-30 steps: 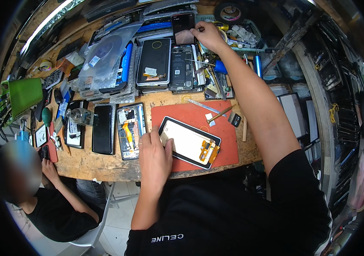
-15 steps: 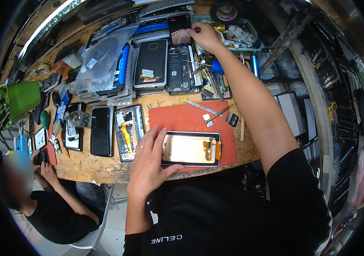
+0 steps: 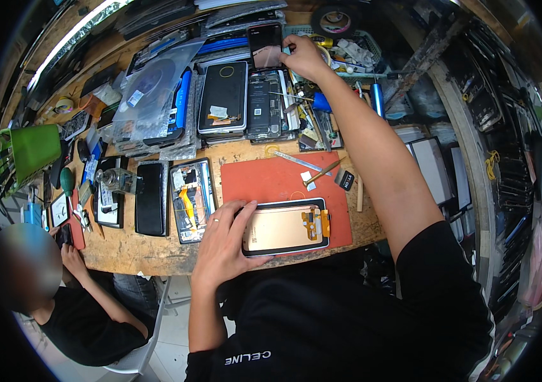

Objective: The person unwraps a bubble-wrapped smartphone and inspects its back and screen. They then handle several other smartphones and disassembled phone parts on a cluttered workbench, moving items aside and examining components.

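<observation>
My left hand (image 3: 223, 239) holds the left end of a phone display panel (image 3: 277, 230), thumb along its near edge and fingers at its far edge. The panel lies gold back up in a dark, white-edged frame, an orange flex cable (image 3: 313, 224) at its right end. My right hand (image 3: 306, 58) reaches to the back of the bench, its fingers closed at the right edge of a dark-screened phone (image 3: 266, 46) propped upright. Under the panel lies a red mat (image 3: 252, 175). A brass-coloured screwdriver (image 3: 322, 172) and a small black card (image 3: 345, 179) rest on it.
Left of the mat are an opened phone (image 3: 189, 200) and a black phone (image 3: 151, 197). Stacked phones (image 3: 223, 95) and a tool-filled basket (image 3: 373, 41) stand behind. A blue cylinder (image 3: 376, 100) is near my right forearm. Another person (image 3: 93, 325) sits at the left.
The display panel has shifted slightly toward me and tilted a little, with my left hand's fingers drawn closer together on it. My right hand stays by the propped phone.
</observation>
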